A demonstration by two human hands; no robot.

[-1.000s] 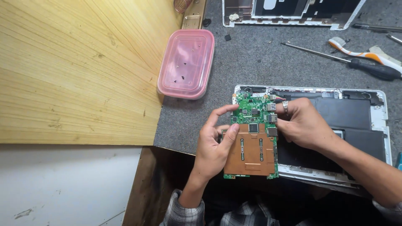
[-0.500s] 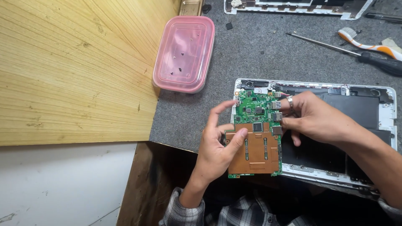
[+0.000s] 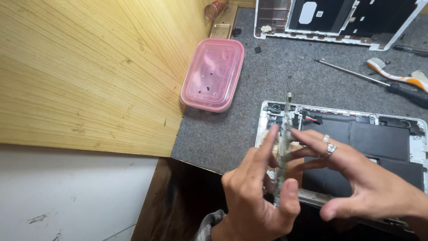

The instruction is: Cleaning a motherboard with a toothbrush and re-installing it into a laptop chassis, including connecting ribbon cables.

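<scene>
Head view: both hands (image 3: 256, 201) (image 3: 356, 178) hold circuit board (image 3: 285, 134) edge-on above tablet shell (image 3: 417, 134).

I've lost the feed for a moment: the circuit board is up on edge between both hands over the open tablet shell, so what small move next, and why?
Probably finish tilting the circuit board over, keeping it above the open tablet shell. It stands edge-on to the camera, held between the left hand and right hand, so neither face can be read yet.
</scene>
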